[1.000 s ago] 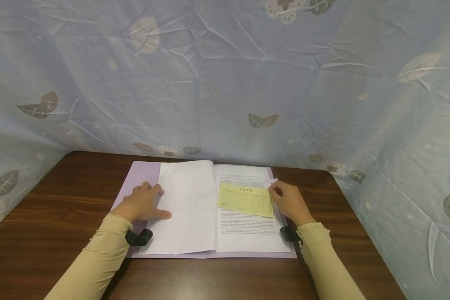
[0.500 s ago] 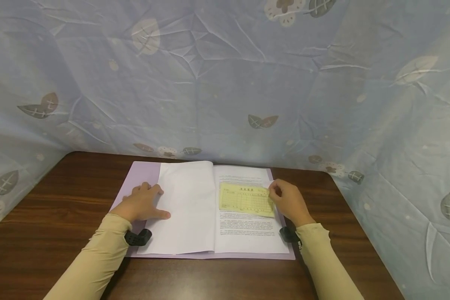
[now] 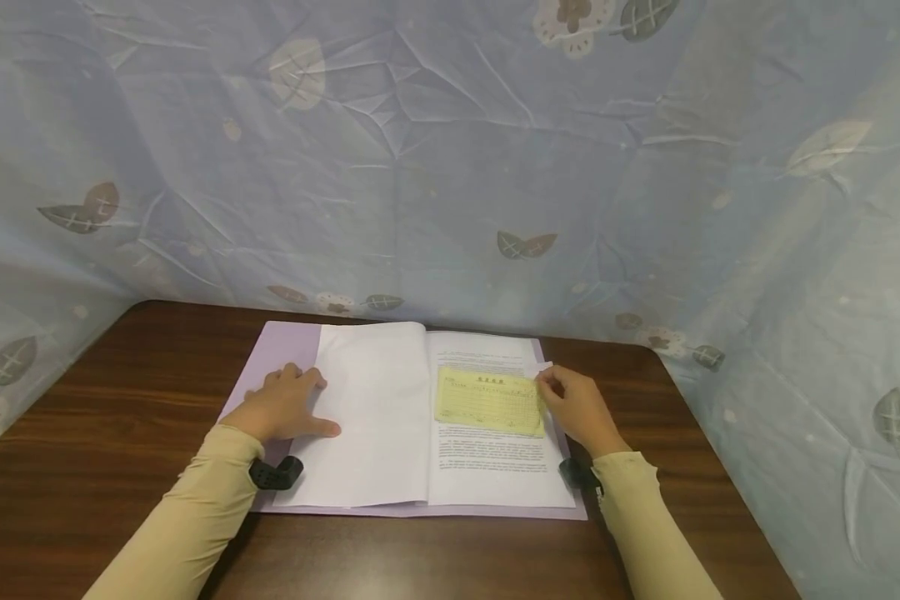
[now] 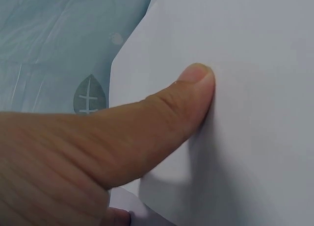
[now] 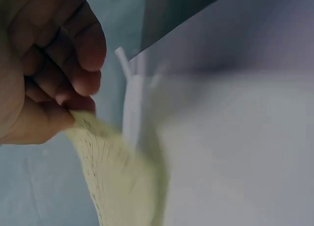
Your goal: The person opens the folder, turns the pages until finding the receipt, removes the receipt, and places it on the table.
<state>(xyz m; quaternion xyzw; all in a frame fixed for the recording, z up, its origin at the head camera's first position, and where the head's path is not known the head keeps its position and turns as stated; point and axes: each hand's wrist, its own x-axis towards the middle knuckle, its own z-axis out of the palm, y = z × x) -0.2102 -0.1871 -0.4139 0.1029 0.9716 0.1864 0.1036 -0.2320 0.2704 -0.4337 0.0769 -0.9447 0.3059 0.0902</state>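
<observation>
A lilac folder [image 3: 288, 346] lies open on the table, holding white sheets. Spread on its left side, my left hand [image 3: 281, 408] rests over the folder's edge and a blank page [image 3: 378, 417]; its straight thumb touches that page in the left wrist view. Over the printed right-hand page [image 3: 495, 475] is a yellow receipt slip [image 3: 487, 402] with a ruled grid. My right hand [image 3: 581, 408] pinches the slip's upper right corner between thumb and finger. In the right wrist view the yellow slip [image 5: 117, 172] bends away from the page. A small white paper corner [image 3: 540, 367] shows beside the fingertips.
The dark wooden table [image 3: 405, 558] has rounded far corners. A pale blue cloth [image 3: 435, 167] with leaf prints hangs behind and at both sides. Black wrist bands [image 3: 276, 473] sit at both cuffs.
My right hand keeps its pinch while the yellow slip shifts slightly, first right and then back left, its surface bowing a little. The left hand stays in place.
</observation>
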